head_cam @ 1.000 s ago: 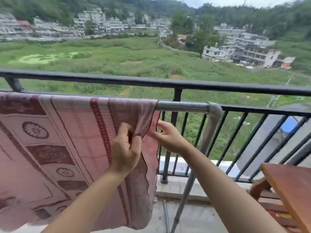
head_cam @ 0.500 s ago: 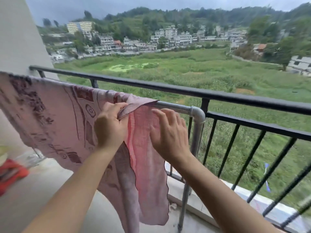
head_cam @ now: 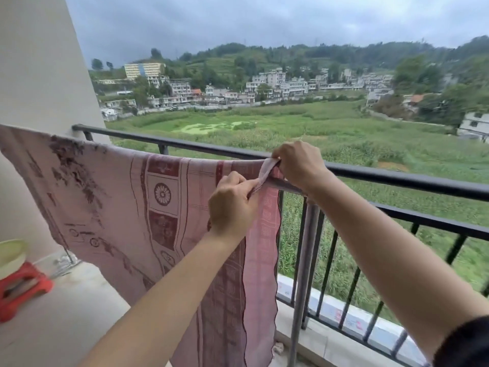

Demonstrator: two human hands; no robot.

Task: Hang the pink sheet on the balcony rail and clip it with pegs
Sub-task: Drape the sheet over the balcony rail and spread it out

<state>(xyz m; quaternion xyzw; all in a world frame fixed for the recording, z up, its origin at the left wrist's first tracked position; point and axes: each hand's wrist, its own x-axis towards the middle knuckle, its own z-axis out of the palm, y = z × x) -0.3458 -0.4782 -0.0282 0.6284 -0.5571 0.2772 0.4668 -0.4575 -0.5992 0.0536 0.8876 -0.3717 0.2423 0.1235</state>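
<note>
Both hands have shifted to the top corner of the sheet [head_cam: 119, 202], as the head view shows. The left hand [head_cam: 232, 205] pinches the edge between thumb and fingers. The right hand [head_cam: 299, 165] lay flat on the hanging end half a second ago and now curls its fingers round a twisted strip of cloth atop the pipe [head_cam: 289, 188]. The sheet hangs draped over that pipe, just inside the black rail [head_cam: 397, 180]. I'd say the corner is being straightened; no pegs show, so clipping is yet to come.
</note>
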